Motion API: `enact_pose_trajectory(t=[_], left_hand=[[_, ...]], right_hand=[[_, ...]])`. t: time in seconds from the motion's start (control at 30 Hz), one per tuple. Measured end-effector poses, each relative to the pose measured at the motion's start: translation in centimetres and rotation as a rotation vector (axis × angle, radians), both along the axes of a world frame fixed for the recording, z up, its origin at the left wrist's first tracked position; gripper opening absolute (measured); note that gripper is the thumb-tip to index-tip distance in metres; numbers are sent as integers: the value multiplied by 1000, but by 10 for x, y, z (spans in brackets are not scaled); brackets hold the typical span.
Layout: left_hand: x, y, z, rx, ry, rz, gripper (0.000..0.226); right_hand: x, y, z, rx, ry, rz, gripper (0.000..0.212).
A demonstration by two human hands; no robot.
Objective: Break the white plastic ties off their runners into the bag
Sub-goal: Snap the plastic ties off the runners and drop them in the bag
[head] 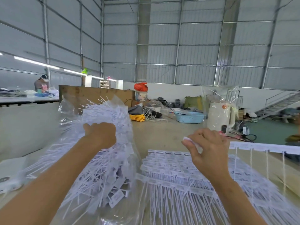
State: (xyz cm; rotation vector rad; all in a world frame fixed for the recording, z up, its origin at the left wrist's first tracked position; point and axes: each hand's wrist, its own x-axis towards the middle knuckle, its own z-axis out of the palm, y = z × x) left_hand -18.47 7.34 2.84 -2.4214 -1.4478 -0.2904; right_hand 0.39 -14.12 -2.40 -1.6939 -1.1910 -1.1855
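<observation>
Where hands [100,135] work: kettle [221,116], basket [189,117].

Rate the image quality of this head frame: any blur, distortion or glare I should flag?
Head view: strong wide-angle bending of the wall beams toward the edges; motion blur smears the ties on the table and the right hand; the left hand on the bag is somewhat sharper; light is even daylight, with mild glare on the bag's plastic.

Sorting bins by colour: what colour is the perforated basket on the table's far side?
Light blue; the basket shows in the head view, beside the white kettle.
</observation>
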Motion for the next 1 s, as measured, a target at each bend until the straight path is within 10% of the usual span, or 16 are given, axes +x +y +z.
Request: enact_pose_trajectory(t=[0.1,0.27,0.4,1.0], left_hand=[[24,-46,5,157,-386,-404,25],[80,-118,-18,-848,-792,-1008,41],[115,-122,-34,-1016,-1087,-1026,25],[124,-108,-52,-683,-1153,-845,33]], right_hand=[[-1,0,1,-94,74,14,35],[6,-1,-1,-112,205,136,14],[17,-9,2,-170,256,202,31],[3,-8,3,-275,-11,-111,20]])
